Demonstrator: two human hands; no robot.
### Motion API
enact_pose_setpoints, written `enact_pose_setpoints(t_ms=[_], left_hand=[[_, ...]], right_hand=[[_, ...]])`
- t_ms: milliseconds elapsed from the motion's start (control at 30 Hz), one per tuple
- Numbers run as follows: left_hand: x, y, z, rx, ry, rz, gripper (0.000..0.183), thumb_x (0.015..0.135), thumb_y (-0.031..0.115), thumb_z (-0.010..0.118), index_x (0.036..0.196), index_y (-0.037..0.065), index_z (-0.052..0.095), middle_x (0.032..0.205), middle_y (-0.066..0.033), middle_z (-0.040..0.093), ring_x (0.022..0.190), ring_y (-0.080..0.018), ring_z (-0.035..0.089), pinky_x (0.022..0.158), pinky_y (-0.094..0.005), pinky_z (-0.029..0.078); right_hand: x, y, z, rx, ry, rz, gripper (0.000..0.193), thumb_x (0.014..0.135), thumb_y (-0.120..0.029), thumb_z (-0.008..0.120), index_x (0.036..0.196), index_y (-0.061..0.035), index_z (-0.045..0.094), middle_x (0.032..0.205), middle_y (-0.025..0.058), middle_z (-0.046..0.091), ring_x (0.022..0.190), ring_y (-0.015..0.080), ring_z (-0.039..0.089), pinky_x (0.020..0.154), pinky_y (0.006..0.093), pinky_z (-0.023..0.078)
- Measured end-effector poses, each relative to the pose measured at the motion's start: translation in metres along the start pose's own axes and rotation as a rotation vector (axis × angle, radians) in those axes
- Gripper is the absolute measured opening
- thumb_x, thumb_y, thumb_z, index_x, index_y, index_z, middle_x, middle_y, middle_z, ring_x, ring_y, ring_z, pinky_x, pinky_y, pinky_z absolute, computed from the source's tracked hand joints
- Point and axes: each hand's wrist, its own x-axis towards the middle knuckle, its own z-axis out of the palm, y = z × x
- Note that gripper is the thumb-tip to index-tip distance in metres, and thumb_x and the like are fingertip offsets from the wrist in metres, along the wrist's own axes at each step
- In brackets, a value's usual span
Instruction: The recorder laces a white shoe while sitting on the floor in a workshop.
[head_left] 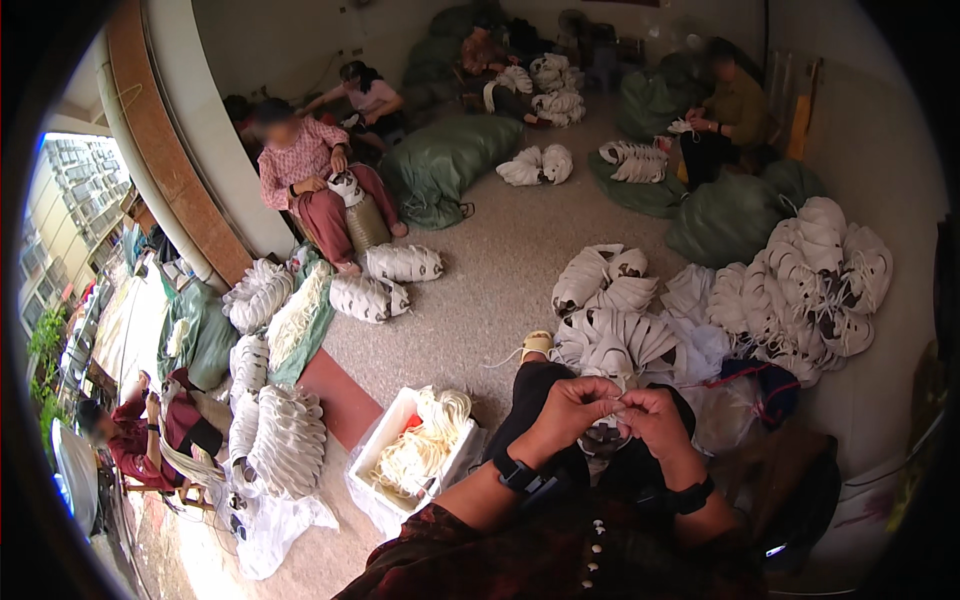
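Note:
My left hand (570, 408) and my right hand (652, 418) meet over my lap, both pinching a small white shoe piece (607, 437) and a thin white lace between the fingertips. Black bands sit on both wrists. My legs in dark trousers stretch forward, one foot in a pale sandal (537, 344). A white box of loose white laces (420, 452) stands at my left knee. Bundles of finished white shoe pieces (610, 335) lie just beyond my hands.
A big heap of white shoe bundles (810, 280) rises at the right. More bundles (285, 435) lie along a red strip at left. Several seated people work around the floor among green sacks (445, 160). A window (70, 230) is at far left.

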Motion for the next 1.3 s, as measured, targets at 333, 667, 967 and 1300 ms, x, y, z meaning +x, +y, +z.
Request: enact_pose_setpoints(t_ms=[333, 667, 967, 1300], left_hand=[[-0.003, 0.009, -0.004, 0.163, -0.035, 0.060, 0.007, 0.081, 0.004, 0.065, 0.084, -0.001, 0.064, 0.076, -0.0019, 0.062, 0.072, -0.0070, 0.056, 0.066, -0.0212, 0.045], [0.000, -0.014, -0.004, 0.099, 0.064, 0.076, 0.010, 0.082, 0.010, 0.065, 0.084, 0.000, 0.063, 0.075, -0.0036, 0.062, 0.069, -0.0085, 0.056, 0.064, -0.0227, 0.045], [0.007, -0.089, -0.003, 1.251, -0.380, 0.280, 0.056, 0.067, 0.023, 0.071, 0.119, 0.014, 0.052, 0.125, -0.0041, 0.046, 0.125, -0.0267, 0.035, 0.097, -0.0438, 0.033], [0.015, -0.088, -0.011, 1.231, -0.317, 0.225, 0.050, 0.065, 0.020, 0.072, 0.113, 0.017, 0.057, 0.126, -0.0016, 0.047, 0.127, -0.0261, 0.035, 0.100, -0.0447, 0.030]], right_hand=[[-0.003, -0.001, 0.000, -0.148, -0.060, -0.028, 0.013, 0.081, -0.004, 0.057, 0.069, 0.0006, 0.056, 0.057, -0.0001, 0.054, 0.054, 0.0055, 0.048, 0.051, 0.0217, 0.037], [0.004, 0.003, -0.002, -0.327, 0.061, -0.169, 0.014, 0.082, -0.002, 0.053, 0.068, 0.0021, 0.053, 0.055, 0.0034, 0.052, 0.051, 0.0066, 0.046, 0.049, 0.0236, 0.037], [0.057, -0.050, -0.029, 0.021, 0.313, -0.290, 0.016, 0.082, -0.002, 0.051, 0.067, 0.0005, 0.054, 0.059, -0.0047, 0.046, 0.052, 0.0023, 0.036, 0.046, 0.0194, 0.028], [0.029, -0.258, -0.024, 0.135, -0.028, -1.021, 0.018, 0.091, -0.012, 0.050, 0.083, 0.0036, 0.056, 0.059, 0.0003, 0.045, 0.047, 0.0046, 0.033, 0.049, 0.0171, 0.028]])
